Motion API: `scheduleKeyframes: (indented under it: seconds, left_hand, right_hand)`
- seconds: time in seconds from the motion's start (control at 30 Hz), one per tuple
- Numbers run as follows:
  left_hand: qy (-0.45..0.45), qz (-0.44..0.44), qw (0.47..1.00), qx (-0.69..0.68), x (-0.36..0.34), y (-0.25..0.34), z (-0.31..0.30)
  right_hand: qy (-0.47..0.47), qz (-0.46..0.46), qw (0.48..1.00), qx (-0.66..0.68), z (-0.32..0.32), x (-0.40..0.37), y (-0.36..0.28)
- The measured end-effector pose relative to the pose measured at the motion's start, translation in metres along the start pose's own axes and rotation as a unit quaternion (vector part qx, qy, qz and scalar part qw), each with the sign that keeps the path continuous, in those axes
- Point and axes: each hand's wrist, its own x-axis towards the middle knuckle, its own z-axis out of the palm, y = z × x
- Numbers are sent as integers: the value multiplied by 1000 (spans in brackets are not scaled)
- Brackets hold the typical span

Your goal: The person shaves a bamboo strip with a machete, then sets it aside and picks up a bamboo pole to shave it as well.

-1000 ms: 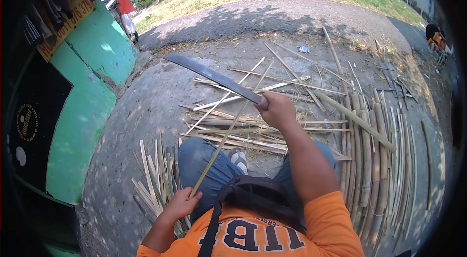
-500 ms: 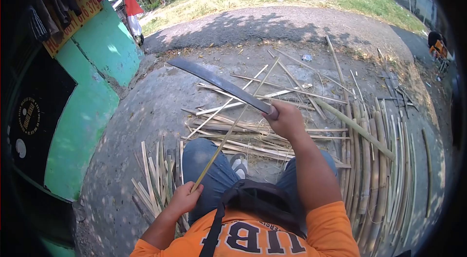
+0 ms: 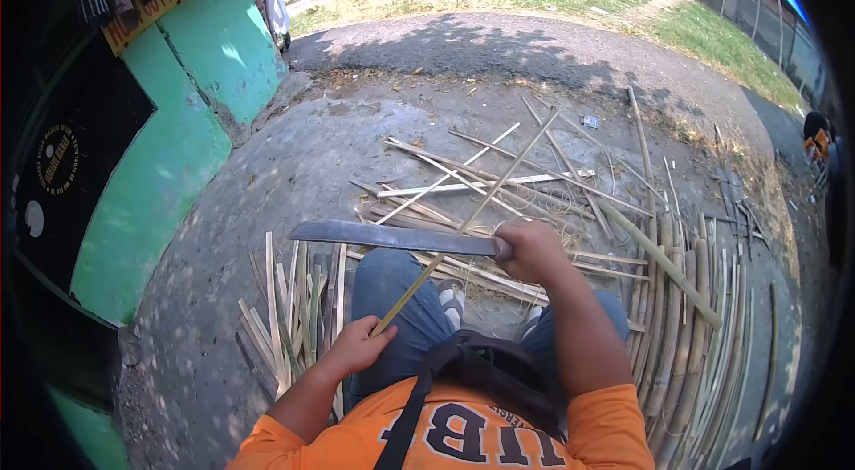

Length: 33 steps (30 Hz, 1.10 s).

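Observation:
My right hand [image 3: 533,254] is closed round the handle of a machete [image 3: 392,237], whose long blade points left, almost level across the view. My left hand [image 3: 361,344] grips the near end of a thin bamboo strip [image 3: 485,199], which slants up and away to the right. The blade overlaps the strip at about its middle. Below and beyond the blade, a loose pile of split bamboo strips [image 3: 499,272] lies on the ground in front of my knees, with curled shavings [image 3: 557,198] among it.
At my left stands a bundle of cut strips [image 3: 298,305]. Long bamboo poles [image 3: 663,328] lie side by side at my right, one thicker pole [image 3: 663,263] slanting across them. A green wall [image 3: 169,194] rises on the left. Farther off, a person [image 3: 815,141] is at the right edge.
The machete has come down toward me and swung from slanting to nearly level. My left hand and the strip have shifted slightly right; the head view has tilted a little.

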Motion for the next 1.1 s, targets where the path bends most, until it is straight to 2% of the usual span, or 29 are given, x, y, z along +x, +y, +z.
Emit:
scheduleKeyframes:
  seconds: [0.07, 0.2, 0.4, 0.57, 0.83, 1.1]
  left_hand:
    - [6, -12, 1000, -5, -3, 7, -5]
    - [19, 17, 999, -30, 2, -11, -6]
    - [89, 47, 995, -3, -3, -30, 1]
    - [102, 39, 994, -24, 1, -39, -1]
    - [110, 35, 992, -43, 11, -49, 2]
    - [151, 43, 987, -29, 9, -41, 11]
  right_hand:
    - [-27, -17, 999, -19, 6, 3, -9]
    - [-60, -30, 997, -34, 15, 10, -24]
    - [-61, 7, 996, -71, 27, 18, -31]
    - [-64, 35, 993, -87, 48, 29, -24]
    - [-147, -44, 987, -46, 77, 42, -44]
    - [-161, 15, 986, -49, 82, 43, -37]
